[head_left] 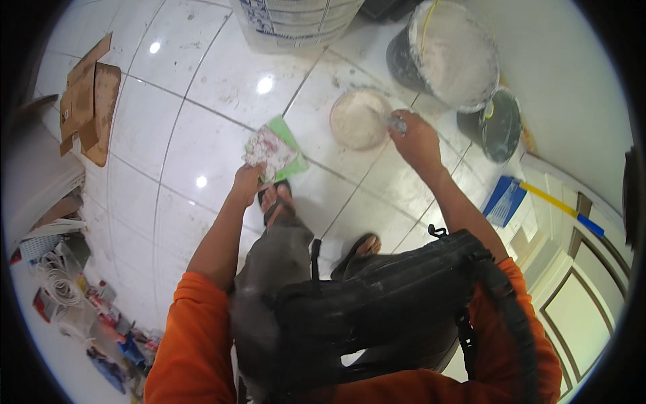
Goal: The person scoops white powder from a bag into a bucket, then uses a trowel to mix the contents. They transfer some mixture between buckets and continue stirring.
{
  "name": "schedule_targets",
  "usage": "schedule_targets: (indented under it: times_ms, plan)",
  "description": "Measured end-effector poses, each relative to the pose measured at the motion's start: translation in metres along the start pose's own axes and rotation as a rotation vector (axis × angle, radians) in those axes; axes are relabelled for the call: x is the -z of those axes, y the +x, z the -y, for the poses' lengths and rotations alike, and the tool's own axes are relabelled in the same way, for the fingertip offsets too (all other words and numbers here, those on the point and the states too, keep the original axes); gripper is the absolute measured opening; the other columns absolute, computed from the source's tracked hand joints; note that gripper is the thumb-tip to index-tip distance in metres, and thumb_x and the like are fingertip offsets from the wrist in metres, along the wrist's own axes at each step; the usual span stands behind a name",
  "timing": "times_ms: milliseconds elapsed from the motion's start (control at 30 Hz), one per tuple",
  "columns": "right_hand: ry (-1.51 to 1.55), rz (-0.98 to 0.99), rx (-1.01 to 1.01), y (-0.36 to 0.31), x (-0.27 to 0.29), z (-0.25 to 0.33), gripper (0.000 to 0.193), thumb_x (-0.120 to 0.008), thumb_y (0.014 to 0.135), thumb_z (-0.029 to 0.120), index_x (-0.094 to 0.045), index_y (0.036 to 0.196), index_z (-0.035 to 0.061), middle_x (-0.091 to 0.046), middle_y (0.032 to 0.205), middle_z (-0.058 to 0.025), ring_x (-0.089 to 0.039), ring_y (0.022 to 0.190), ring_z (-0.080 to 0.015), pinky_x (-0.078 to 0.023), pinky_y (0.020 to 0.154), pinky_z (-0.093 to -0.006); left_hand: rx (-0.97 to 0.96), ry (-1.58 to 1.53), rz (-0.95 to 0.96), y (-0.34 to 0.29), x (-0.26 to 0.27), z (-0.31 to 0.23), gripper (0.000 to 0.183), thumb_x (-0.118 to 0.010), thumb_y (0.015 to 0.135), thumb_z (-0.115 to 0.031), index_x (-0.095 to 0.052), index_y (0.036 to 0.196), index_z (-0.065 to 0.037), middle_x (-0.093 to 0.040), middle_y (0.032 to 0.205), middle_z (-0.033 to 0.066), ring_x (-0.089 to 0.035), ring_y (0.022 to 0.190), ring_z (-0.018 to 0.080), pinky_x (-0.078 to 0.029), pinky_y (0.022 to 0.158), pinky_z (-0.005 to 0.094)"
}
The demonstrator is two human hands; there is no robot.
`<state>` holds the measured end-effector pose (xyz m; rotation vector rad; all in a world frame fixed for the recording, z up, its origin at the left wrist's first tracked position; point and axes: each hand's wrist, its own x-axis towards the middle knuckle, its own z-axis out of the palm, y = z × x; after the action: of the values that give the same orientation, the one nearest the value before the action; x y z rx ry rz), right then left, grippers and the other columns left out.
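Note:
My left hand (250, 180) is closed on the near corner of a flat green sheet (286, 131), thickly smeared with whitish, pink-tinged paste (268, 153). The sheet is held above the tiled floor, in front of my left foot. My right hand (417, 143) is closed around the handle end of a greyish tool (396, 124). The tool reaches over the right side of a round, shallow tub (334, 108) of cream-coloured powder or paste. Its working end is blurred against the contents, so I cannot tell its exact kind.
A large bucket (406, 57) of pale material and a smaller dark bucket (503, 128) stand at the right wall. A big white sack (299, 27) stands ahead. Cardboard (91, 101) lies left, with coiled cable (62, 277) and clutter nearer. A blue-headed, yellow-handled tool (505, 200) is right.

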<state>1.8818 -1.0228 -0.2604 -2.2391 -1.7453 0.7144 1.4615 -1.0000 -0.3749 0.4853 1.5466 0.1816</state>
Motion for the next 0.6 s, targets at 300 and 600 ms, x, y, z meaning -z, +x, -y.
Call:
schedule_targets:
  times_ms: [300, 600]
  plan:
    - [0.100, -0.072, -0.007, 0.016, -0.028, -0.029, 0.034, -0.073, 0.090, 0.028, -0.072, 0.122, 0.0163, -0.071, 0.113, -0.0110, -0.069, 0.103, -0.0272, -0.054, 0.090, -0.0392, -0.774, 0.673, -0.266, 0.011, -0.098, -0.055, 0.045, -0.068, 0.093, -0.039, -0.062, 0.110, 0.002, -0.071, 0.095, 0.0256, -0.070, 0.091, 0.0427, -0.054, 0.082, 0.0486]
    - [0.484, 0.036, -0.149, 0.011, -0.019, -0.025, 0.028, -0.074, 0.088, 0.018, -0.073, 0.115, 0.0109, -0.075, 0.093, -0.0144, -0.070, 0.085, -0.0188, -0.054, 0.082, -0.0322, -0.770, 0.795, -0.181, 0.075, -0.183, -0.016, 0.039, -0.068, 0.092, -0.037, -0.053, 0.095, -0.001, -0.071, 0.081, 0.0180, -0.072, 0.082, 0.0358, -0.056, 0.076, 0.0463]
